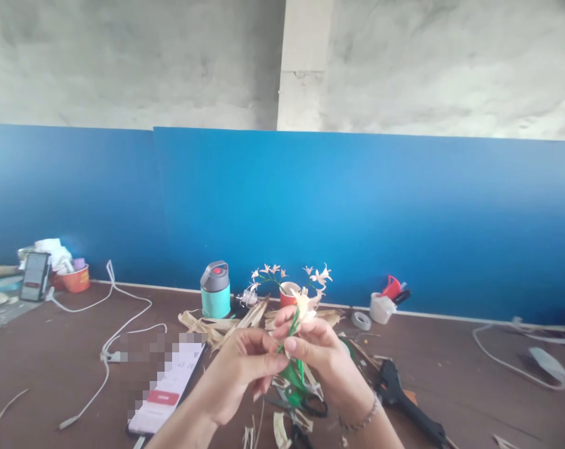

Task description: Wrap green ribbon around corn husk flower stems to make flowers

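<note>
Both my hands meet above the brown table (pixel 451 374) at the bottom middle. My left hand (pixel 238 368) pinches the green stem of a small handmade flower (pixel 302 307) with pale petals. My right hand (pixel 317 352), with a bracelet on its wrist, is closed round the same stem just below the blossom. Green tape or ribbon (pixel 292 377) hangs from the stem below my fingers. Scissors (pixel 305 408) lie on the table under my hands.
Dried husk strips (pixel 226 324) lie behind my hands beside a teal flask (pixel 216 290) and a red cup of finished flowers (pixel 288 284). A phone (pixel 168 390) lies left, a black glue gun (pixel 404 396) right. White cables (pixel 118 324), a tape roll (pixel 361 320) and a white cup (pixel 381 307) stand around.
</note>
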`<state>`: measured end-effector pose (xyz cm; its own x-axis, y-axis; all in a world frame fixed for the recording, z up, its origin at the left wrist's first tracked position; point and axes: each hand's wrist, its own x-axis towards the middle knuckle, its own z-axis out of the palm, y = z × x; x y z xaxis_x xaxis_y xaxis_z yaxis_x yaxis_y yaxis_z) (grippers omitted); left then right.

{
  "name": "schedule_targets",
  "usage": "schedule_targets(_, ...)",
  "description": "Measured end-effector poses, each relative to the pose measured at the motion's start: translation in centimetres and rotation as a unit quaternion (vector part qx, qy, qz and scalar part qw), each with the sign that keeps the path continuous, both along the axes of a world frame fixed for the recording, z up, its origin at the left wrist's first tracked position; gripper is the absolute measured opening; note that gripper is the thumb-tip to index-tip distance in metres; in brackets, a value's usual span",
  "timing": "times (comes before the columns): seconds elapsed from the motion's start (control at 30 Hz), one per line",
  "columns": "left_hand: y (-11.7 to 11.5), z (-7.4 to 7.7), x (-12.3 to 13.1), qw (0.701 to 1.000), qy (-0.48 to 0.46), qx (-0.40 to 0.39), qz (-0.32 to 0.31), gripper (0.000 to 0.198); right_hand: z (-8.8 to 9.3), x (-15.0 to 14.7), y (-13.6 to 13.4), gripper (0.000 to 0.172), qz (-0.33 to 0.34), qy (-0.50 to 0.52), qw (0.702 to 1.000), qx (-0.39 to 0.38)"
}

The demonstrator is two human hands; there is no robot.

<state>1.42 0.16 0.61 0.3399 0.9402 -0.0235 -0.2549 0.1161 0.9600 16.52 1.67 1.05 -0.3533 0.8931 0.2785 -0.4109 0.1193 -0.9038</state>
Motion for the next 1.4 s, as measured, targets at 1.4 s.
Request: schedule_targets(1.4,-0.9,-0.2,0.9,0.915,0.253,0.265,0.172,0.027,-0.4,-1.3,-0.1,0.033,-0.186,-0.048,0.981,0.014)
